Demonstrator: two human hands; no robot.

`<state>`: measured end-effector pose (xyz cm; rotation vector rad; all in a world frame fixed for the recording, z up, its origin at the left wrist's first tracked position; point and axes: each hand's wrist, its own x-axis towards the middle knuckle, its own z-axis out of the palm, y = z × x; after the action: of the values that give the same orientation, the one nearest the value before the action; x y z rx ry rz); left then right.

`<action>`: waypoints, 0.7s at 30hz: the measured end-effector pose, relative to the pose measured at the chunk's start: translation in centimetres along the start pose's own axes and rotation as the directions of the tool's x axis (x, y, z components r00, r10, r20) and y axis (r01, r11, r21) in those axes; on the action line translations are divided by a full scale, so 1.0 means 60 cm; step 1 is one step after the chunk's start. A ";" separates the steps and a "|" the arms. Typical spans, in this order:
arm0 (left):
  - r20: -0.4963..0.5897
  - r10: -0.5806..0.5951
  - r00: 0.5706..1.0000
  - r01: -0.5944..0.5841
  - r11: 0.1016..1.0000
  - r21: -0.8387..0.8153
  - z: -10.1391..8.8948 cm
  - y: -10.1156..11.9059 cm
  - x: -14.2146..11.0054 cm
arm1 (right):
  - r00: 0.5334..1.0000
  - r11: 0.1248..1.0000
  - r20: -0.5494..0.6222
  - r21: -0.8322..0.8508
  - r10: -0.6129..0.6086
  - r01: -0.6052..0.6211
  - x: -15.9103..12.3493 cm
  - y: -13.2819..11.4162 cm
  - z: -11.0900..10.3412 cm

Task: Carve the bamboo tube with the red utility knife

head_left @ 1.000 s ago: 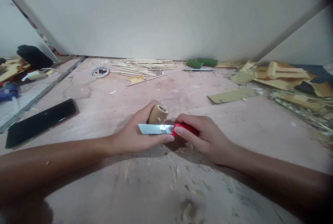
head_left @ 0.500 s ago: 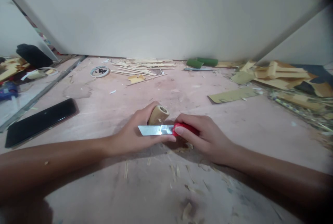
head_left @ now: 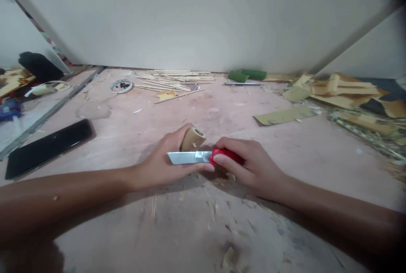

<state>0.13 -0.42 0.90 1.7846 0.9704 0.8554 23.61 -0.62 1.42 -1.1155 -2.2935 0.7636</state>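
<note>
My left hand [head_left: 161,163] is wrapped round a short hollow bamboo tube [head_left: 193,139], holding it tilted on the pinkish board [head_left: 127,137]. In my right hand [head_left: 250,165] is a knife by its red handle [head_left: 226,155]. Its flat steel blade [head_left: 187,157] points left and lies across the lower side of the tube, over my left fingers. Pale shavings [head_left: 218,209] are scattered on the board just in front of both hands.
A black phone [head_left: 47,148] lies at the left. Thin bamboo sticks [head_left: 174,80] and a small white ring dish [head_left: 121,86] sit near the back wall, beside green tubes [head_left: 247,75]. Cardboard scraps [head_left: 336,93] pile at the right.
Almost nothing differs; the blade and both hands have shifted only slightly, and the tube stays in my left hand.
</note>
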 end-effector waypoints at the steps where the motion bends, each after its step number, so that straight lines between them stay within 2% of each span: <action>1: -0.001 0.004 1.000 -0.004 1.000 0.003 0.000 0.000 0.000 | 1.000 1.000 -0.003 0.000 -0.002 0.002 -0.001 0.000 0.000; 21: 0.036 -0.029 0.999 0.032 0.997 -0.064 -0.002 0.009 0.002 | 0.999 1.000 0.032 0.009 0.007 -0.007 0.002 0.000 0.001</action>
<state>0.22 -0.39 1.44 1.7202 0.9346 0.8243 23.48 -0.52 1.41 -1.1149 -2.3109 0.7995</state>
